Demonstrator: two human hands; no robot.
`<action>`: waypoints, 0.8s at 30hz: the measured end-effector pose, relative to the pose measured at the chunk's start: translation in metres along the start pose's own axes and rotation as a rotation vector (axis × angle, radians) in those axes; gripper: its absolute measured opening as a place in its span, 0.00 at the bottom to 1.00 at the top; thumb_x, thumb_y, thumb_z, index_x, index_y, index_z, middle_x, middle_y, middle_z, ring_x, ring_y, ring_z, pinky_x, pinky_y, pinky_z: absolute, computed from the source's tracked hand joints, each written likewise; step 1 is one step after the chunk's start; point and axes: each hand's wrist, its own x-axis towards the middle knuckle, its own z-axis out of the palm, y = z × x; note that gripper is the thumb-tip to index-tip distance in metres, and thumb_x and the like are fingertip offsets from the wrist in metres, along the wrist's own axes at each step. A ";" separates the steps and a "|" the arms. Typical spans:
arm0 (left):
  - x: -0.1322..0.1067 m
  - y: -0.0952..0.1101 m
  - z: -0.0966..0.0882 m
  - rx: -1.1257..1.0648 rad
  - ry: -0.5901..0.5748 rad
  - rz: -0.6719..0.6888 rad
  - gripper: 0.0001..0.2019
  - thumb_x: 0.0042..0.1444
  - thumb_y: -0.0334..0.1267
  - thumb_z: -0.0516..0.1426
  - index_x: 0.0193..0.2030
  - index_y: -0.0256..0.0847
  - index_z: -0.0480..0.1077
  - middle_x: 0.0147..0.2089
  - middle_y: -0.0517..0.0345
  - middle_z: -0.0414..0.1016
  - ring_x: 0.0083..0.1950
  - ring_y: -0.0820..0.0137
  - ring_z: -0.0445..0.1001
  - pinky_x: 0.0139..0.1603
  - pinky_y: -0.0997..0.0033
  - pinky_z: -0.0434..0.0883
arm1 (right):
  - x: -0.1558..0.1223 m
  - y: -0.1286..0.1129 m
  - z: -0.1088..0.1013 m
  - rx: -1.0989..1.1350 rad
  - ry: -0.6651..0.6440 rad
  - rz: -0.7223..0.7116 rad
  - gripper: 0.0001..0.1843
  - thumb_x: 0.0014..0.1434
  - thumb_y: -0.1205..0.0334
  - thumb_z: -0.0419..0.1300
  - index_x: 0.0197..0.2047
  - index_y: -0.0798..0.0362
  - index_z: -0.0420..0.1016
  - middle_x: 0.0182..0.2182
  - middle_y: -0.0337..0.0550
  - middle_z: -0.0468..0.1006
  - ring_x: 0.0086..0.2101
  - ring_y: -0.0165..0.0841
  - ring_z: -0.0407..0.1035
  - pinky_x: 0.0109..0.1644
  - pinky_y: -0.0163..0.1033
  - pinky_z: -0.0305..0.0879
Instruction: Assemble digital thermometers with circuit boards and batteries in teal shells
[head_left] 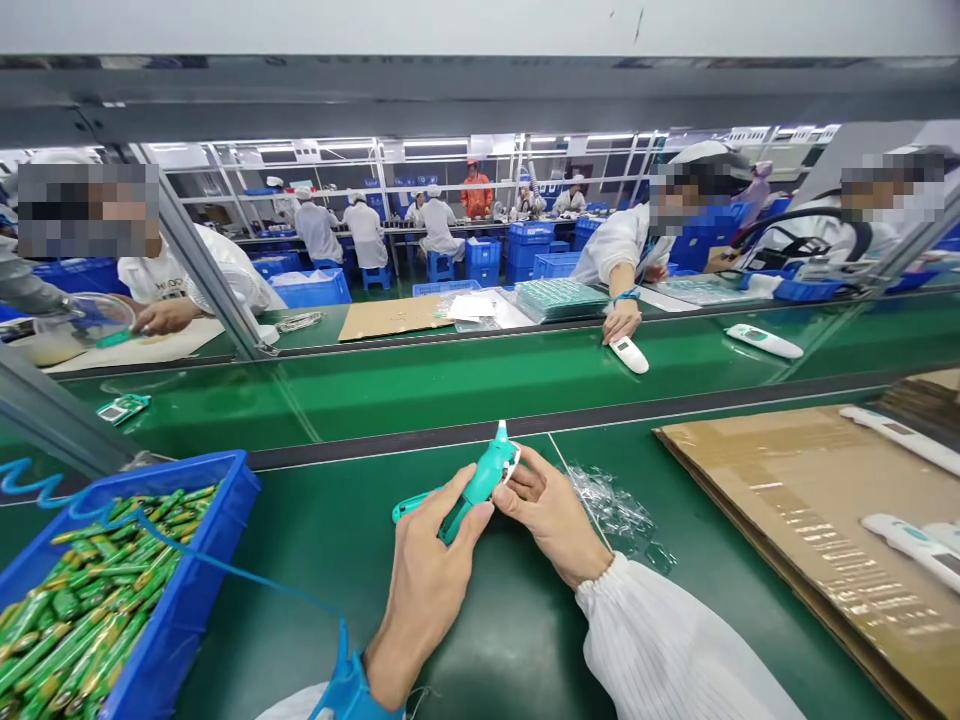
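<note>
Over the green bench, my left hand [435, 560] grips a teal ear thermometer [491, 465], its white probe tip pointing away from me. My right hand [547, 505] pinches the thermometer's right side, where a white edge shows; whether that edge is a separate part I cannot tell. Partly hidden behind my left fingers, another teal piece [407, 507] lies on the bench. A blue wrist strap [349, 670] with a coiled cord circles my left wrist. Beside my right hand are thin clear strips [615, 510] in a loose heap.
A blue bin [217, 540] of green-yellow parts stands left. Cardboard [720, 470] at right carries white thermometers and clear pieces. Beyond the bench runs a green belt [450, 380]; a co-worker's hand [621, 322] touches a white thermometer [630, 355] there. A circuit board [124, 408] lies at left.
</note>
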 end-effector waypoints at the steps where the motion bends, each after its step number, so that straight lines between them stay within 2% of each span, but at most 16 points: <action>1: 0.000 0.000 0.000 0.014 0.010 -0.001 0.23 0.60 0.50 0.59 0.61 0.48 0.72 0.60 0.56 0.76 0.60 0.58 0.75 0.64 0.57 0.69 | -0.001 -0.001 0.000 -0.014 -0.006 -0.008 0.39 0.46 0.49 0.74 0.58 0.51 0.66 0.45 0.47 0.78 0.45 0.35 0.75 0.58 0.44 0.67; 6: 0.002 0.002 -0.002 -0.039 -0.049 -0.043 0.23 0.60 0.51 0.60 0.61 0.50 0.72 0.62 0.58 0.75 0.63 0.59 0.72 0.64 0.59 0.69 | -0.003 -0.003 -0.001 -0.002 -0.082 0.014 0.33 0.48 0.49 0.73 0.53 0.53 0.70 0.45 0.48 0.78 0.44 0.35 0.75 0.57 0.44 0.68; 9: 0.001 0.005 0.000 0.003 -0.100 -0.010 0.26 0.59 0.48 0.60 0.65 0.51 0.68 0.63 0.58 0.74 0.63 0.58 0.72 0.64 0.57 0.68 | -0.002 -0.004 -0.002 0.006 -0.050 0.025 0.33 0.48 0.48 0.72 0.54 0.52 0.71 0.47 0.48 0.77 0.46 0.36 0.74 0.56 0.43 0.69; 13: -0.005 0.006 0.006 0.146 -0.032 0.044 0.23 0.62 0.45 0.56 0.64 0.45 0.70 0.59 0.51 0.77 0.58 0.55 0.75 0.60 0.57 0.70 | 0.000 -0.008 -0.003 0.130 0.035 0.049 0.32 0.55 0.41 0.65 0.56 0.52 0.71 0.53 0.49 0.74 0.48 0.34 0.71 0.57 0.42 0.69; 15: -0.008 0.003 0.008 0.171 -0.018 0.104 0.21 0.64 0.44 0.54 0.63 0.46 0.70 0.59 0.51 0.77 0.58 0.55 0.76 0.58 0.59 0.71 | 0.000 -0.007 -0.002 0.197 0.041 0.067 0.28 0.59 0.40 0.62 0.54 0.52 0.72 0.50 0.48 0.74 0.45 0.30 0.71 0.53 0.39 0.70; 18: -0.008 0.000 0.009 0.196 -0.018 0.159 0.20 0.65 0.43 0.53 0.63 0.49 0.71 0.59 0.52 0.77 0.57 0.56 0.76 0.56 0.61 0.71 | 0.001 -0.003 -0.001 0.227 0.038 0.043 0.24 0.58 0.42 0.63 0.47 0.53 0.74 0.44 0.45 0.74 0.40 0.27 0.69 0.49 0.36 0.70; 21: -0.007 0.003 0.007 0.193 -0.030 0.086 0.20 0.65 0.45 0.52 0.61 0.47 0.72 0.53 0.50 0.80 0.52 0.56 0.78 0.52 0.60 0.71 | 0.001 -0.001 -0.001 0.191 0.048 0.021 0.26 0.56 0.39 0.63 0.45 0.53 0.73 0.44 0.46 0.75 0.41 0.29 0.70 0.50 0.38 0.70; 24: -0.008 0.011 0.003 0.118 -0.098 -0.038 0.20 0.66 0.48 0.50 0.60 0.47 0.71 0.42 0.52 0.82 0.41 0.59 0.78 0.44 0.62 0.71 | -0.003 -0.005 -0.003 0.113 -0.040 0.073 0.29 0.56 0.39 0.63 0.51 0.53 0.73 0.50 0.50 0.74 0.47 0.34 0.71 0.53 0.41 0.71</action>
